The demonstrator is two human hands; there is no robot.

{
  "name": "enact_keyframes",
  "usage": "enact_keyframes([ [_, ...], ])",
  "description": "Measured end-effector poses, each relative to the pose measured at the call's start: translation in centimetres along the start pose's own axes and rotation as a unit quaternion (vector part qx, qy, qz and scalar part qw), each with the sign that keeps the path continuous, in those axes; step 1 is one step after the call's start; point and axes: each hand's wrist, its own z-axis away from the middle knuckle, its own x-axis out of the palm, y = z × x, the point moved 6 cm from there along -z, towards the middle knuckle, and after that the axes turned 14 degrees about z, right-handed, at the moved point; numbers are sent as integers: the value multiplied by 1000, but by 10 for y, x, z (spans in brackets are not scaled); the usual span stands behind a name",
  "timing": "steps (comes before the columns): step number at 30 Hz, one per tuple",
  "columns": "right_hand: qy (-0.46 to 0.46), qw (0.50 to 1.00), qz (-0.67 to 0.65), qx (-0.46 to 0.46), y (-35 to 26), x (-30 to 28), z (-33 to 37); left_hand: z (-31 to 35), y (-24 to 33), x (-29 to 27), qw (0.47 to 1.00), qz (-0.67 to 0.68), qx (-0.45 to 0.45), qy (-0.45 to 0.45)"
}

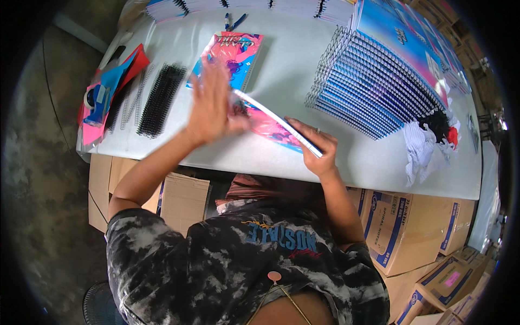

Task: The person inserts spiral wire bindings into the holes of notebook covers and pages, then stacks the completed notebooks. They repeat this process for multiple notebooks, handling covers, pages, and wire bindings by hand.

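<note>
My right hand (pixel 320 145) grips the near end of a thin notebook (pixel 271 130) with a pink and blue cover, tilted so that its white page edge faces up. My left hand (pixel 213 103) is raised by the notebook's far end, its fingers stretched out and blurred by motion. Whether its palm touches the notebook I cannot tell. Beyond that hand a second notebook (pixel 238 54) with a pink and blue cover lies flat on the table, partly hidden by my fingers.
The white table (pixel 281 65) holds a tall stack of spiral-bound notebooks (pixel 374 81) on the right, beside a crumpled striped cloth (pixel 422 149). Black spiral coils (pixel 161 103), a blue tape dispenser (pixel 98 105) and blue-handled pliers (pixel 234 23) lie leftward. Cardboard boxes (pixel 411 227) stand below the table's edge.
</note>
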Motion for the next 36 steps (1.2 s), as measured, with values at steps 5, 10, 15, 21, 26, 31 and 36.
enact_keyframes([
  [5, 0, 1000, -2, -25, -8, -1, 14, -20, -11, -44, 974, -90, 53, 204],
  [10, 7, 997, 3, -79, -17, 6, 11, 46, 2, 32, 988, 133, -39, 70],
  [15, -31, 997, 1, -69, -25, 7, 8, 12, -7, -18, 950, 86, 70, 292],
  [21, 28, 996, 2, -88, -21, 3, 8, 37, 52, 3, 975, 25, 201, 94],
  [26, -8, 995, 20, -100, -30, 14, 7, -16, 13, -33, 974, 34, 26, 224],
  [31, -5, 992, 36, -119, -27, 9, 8, 0, 32, -33, 953, 40, 149, 261],
  [36, -1, 998, -5, -63, -28, 14, 9, 15, 20, -2, 974, 85, 59, 202],
])
